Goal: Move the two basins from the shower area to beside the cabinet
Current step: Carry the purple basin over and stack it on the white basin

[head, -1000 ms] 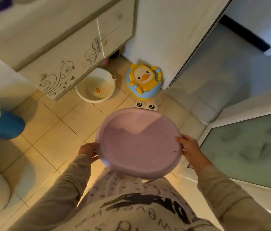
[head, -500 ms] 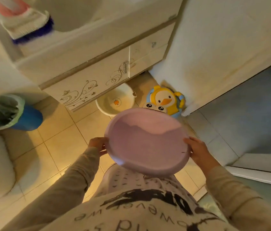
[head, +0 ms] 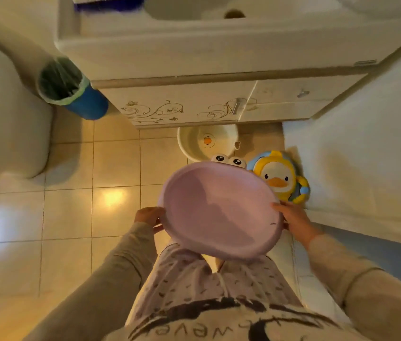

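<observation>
A round pink basin hangs in the air in front of my body, tilted, with two cartoon eyes on its far rim. My left hand grips its left rim and my right hand grips its right rim. A smaller cream basin with an orange duck print sits on the floor, partly under the cabinet and just beyond the pink basin. The cabinet is cream with swirl patterns and carries a sink on top.
A yellow duck potty stands on the floor right of the cream basin, against a white wall panel. A blue bin with a green liner stands left of the cabinet. A white toilet fills the left side. Beige tiled floor lies between.
My view has swung left and toward the cabinet; the shower area has left the frame. The pink basin stays held in both hands and is closer to the cream basin and the cabinet.
</observation>
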Motion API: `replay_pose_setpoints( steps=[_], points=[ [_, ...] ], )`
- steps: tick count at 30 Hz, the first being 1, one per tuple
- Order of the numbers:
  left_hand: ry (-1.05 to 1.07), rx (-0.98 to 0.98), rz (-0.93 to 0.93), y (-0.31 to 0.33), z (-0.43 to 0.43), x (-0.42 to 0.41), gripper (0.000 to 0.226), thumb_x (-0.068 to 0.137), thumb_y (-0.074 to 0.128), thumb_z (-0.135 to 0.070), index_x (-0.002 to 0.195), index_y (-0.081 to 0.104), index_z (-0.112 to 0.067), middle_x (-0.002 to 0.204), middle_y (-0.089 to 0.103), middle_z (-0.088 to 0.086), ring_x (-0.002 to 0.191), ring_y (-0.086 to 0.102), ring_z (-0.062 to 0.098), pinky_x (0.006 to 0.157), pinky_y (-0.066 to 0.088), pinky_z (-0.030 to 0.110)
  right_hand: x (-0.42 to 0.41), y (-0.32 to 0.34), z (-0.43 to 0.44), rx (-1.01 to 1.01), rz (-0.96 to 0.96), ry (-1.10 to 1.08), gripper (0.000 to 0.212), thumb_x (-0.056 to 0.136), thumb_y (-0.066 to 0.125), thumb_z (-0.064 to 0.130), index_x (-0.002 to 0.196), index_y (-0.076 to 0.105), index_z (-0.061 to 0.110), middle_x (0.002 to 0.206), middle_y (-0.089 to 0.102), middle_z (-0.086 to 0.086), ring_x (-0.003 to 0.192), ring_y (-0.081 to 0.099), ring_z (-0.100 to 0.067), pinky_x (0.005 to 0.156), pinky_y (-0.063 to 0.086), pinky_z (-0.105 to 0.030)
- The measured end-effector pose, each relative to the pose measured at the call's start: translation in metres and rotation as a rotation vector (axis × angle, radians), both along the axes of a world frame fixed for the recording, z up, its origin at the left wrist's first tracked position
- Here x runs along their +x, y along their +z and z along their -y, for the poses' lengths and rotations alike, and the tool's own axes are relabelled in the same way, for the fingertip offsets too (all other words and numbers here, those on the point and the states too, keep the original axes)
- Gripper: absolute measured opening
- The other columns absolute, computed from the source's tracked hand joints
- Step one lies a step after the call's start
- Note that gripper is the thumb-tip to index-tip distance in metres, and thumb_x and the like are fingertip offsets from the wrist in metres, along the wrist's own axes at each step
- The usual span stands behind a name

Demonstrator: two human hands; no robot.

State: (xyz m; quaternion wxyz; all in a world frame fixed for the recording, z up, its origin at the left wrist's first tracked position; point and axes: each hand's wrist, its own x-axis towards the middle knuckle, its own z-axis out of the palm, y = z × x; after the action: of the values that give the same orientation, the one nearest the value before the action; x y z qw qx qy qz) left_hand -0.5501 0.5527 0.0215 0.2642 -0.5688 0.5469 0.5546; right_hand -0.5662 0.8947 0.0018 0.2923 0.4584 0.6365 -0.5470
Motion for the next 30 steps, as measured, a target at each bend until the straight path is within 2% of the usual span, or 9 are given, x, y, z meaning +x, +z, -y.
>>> replay_pose_setpoints(
  steps=[2, 6, 8, 12, 16, 19, 23, 27, 30],
  points=[
    [0.047, -0.014, 0.004, -0.01, -0.006, 0.005, 0.022, 0.078, 0.057, 0.007, 0.098, 0.061, 0.001, 0.072, 0.059, 0.013, 0.064, 0.056, 0.022, 0.045, 0.056, 0.025, -0.018, -0.008, -0.004, 0.024, 0.024, 0.093, 0.041, 0.087, 0.063, 0.012, 0.127, 0.061, 0.003, 0.107, 0.063, -0.015, 0.096, 0.058, -0.028, 0.081, 0.05, -0.039],
    [0.09, -0.041, 0.071, -0.038, -0.015, 0.013, 0.035, 0.08, 0.058, 0.002, 0.115, 0.058, 0.008, 0.086, 0.06, 0.017, 0.084, 0.057, 0.029, 0.079, 0.053, 0.039, -0.043, -0.03, -0.002, 0.08, 0.047, 0.214, 0.04, 0.087, 0.062, 0.008, 0.127, 0.06, 0.0, 0.123, 0.063, -0.024, 0.103, 0.06, -0.035, 0.091, 0.049, -0.044],
    [0.073, -0.043, 0.094, -0.056, -0.017, 0.011, 0.039, 0.081, 0.057, 0.002, 0.119, 0.056, 0.009, 0.089, 0.059, 0.017, 0.088, 0.056, 0.029, 0.083, 0.051, 0.04, -0.048, -0.046, 0.0, 0.109, 0.069, 0.278, 0.04, 0.086, 0.062, 0.006, 0.126, 0.059, -0.002, 0.125, 0.063, -0.026, 0.113, 0.06, -0.041, 0.097, 0.049, -0.049],
    [0.04, -0.036, 0.115, -0.102, -0.014, 0.002, 0.028, 0.085, 0.055, 0.0, 0.113, 0.056, 0.004, 0.098, 0.056, 0.018, 0.091, 0.054, 0.03, 0.072, 0.052, 0.04, -0.05, -0.093, 0.005, 0.156, 0.159, 0.362, 0.045, 0.084, 0.064, 0.003, 0.127, 0.057, -0.005, 0.126, 0.061, -0.027, 0.116, 0.059, -0.043, 0.098, 0.048, -0.051],
    [-0.017, -0.023, 0.154, -0.178, -0.002, -0.004, 0.001, 0.086, 0.054, -0.003, 0.086, 0.054, -0.002, 0.076, 0.055, 0.01, 0.089, 0.052, 0.029, 0.054, 0.049, 0.03, -0.042, -0.165, 0.008, 0.192, 0.26, 0.408, 0.047, 0.081, 0.068, 0.004, 0.126, 0.056, -0.004, 0.123, 0.062, -0.027, 0.111, 0.061, -0.043, 0.093, 0.051, -0.051],
    [-0.099, -0.02, 0.175, -0.241, 0.004, -0.018, 0.02, 0.086, 0.056, -0.008, 0.067, 0.051, -0.006, 0.085, 0.057, 0.014, 0.088, 0.053, 0.029, 0.055, 0.051, 0.031, -0.046, -0.224, 0.006, 0.199, 0.286, 0.424, 0.043, 0.082, 0.068, 0.005, 0.123, 0.06, -0.004, 0.115, 0.064, -0.027, 0.105, 0.063, -0.043, 0.086, 0.052, -0.051],
    [-0.166, -0.062, 0.143, -0.299, 0.005, -0.063, 0.017, 0.084, 0.06, -0.013, 0.089, 0.059, 0.002, 0.097, 0.059, 0.018, 0.09, 0.058, 0.028, 0.066, 0.051, 0.035, -0.085, -0.283, 0.002, 0.184, 0.251, 0.395, 0.034, 0.084, 0.067, 0.007, 0.115, 0.063, -0.004, 0.096, 0.061, -0.017, 0.085, 0.057, -0.028, 0.068, 0.05, -0.036],
    [-0.168, -0.094, 0.009, -0.34, 0.005, -0.123, 0.012, 0.079, 0.061, -0.013, 0.08, 0.06, -0.001, 0.094, 0.061, 0.015, 0.07, 0.06, 0.023, 0.062, 0.05, 0.03, -0.163, -0.318, 0.0, 0.249, 0.145, 0.442, 0.012, 0.081, 0.07, 0.015, 0.076, 0.06, 0.01, 0.081, 0.056, -0.013, 0.076, 0.053, -0.025, 0.068, 0.042, -0.032],
    [-0.17, -0.121, -0.112, -0.37, 0.002, -0.168, 0.01, 0.078, 0.06, -0.013, 0.074, 0.059, -0.004, 0.091, 0.062, 0.014, 0.062, 0.058, 0.017, 0.065, 0.051, 0.03, -0.224, -0.344, -0.002, 0.389, 0.058, 0.556, 0.035, 0.078, 0.072, 0.022, 0.055, 0.045, 0.017, 0.055, 0.047, -0.006, 0.049, 0.042, -0.018, 0.051, 0.033, -0.022]
  ],
)
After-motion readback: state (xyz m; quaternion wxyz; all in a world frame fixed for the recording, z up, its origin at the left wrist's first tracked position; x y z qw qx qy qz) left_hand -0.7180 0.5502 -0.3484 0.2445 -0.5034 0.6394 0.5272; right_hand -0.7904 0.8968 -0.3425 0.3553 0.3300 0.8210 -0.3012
